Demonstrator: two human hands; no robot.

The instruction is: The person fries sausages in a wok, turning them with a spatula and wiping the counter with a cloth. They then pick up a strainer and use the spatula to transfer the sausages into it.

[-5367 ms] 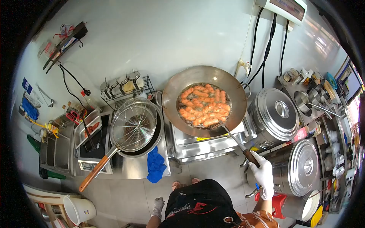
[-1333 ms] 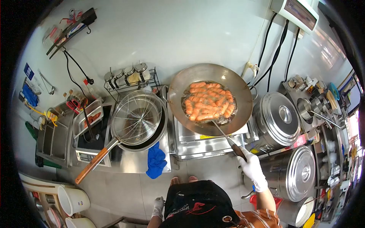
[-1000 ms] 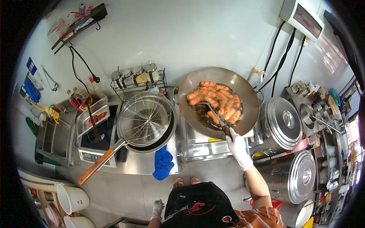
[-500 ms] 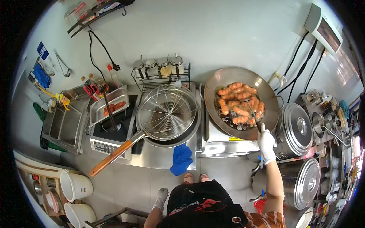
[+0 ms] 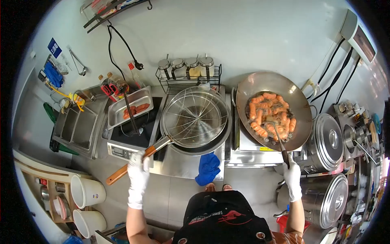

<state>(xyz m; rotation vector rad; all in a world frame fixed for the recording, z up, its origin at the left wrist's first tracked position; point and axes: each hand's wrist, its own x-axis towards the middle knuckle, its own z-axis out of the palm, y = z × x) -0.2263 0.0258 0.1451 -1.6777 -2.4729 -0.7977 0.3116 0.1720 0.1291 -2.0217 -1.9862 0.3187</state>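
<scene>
My right hand [image 5: 292, 179], in a white glove, is closed around the dark handle of a metal spatula [image 5: 278, 134]. The spatula's head is in a large wok [image 5: 300, 105] among reddish-brown sausages [image 5: 280, 109] in bubbling oil. At the left, my gloved left hand [image 5: 139, 175] is wrapped over the wooden handle of a wire strainer [image 5: 198, 116]; the glove hides part of the grip. This strainer lies across a metal pan [image 5: 223, 140], with a finer mesh under its wires.
A steel tray [image 5: 115, 115] with several sausages sits on an induction cooker [image 5: 122, 151]. Lidded condiment jars [image 5: 191, 67] stand in a rack behind the strainer. A blue cloth [image 5: 208, 168] hangs over the counter edge. Lidded steel pots [image 5: 327, 140] stand at right.
My left hand has risen from beside my body to the strainer's handle. My right hand has drawn the spatula slightly toward me. The sausages have shifted in the oil, and the view has moved a little.
</scene>
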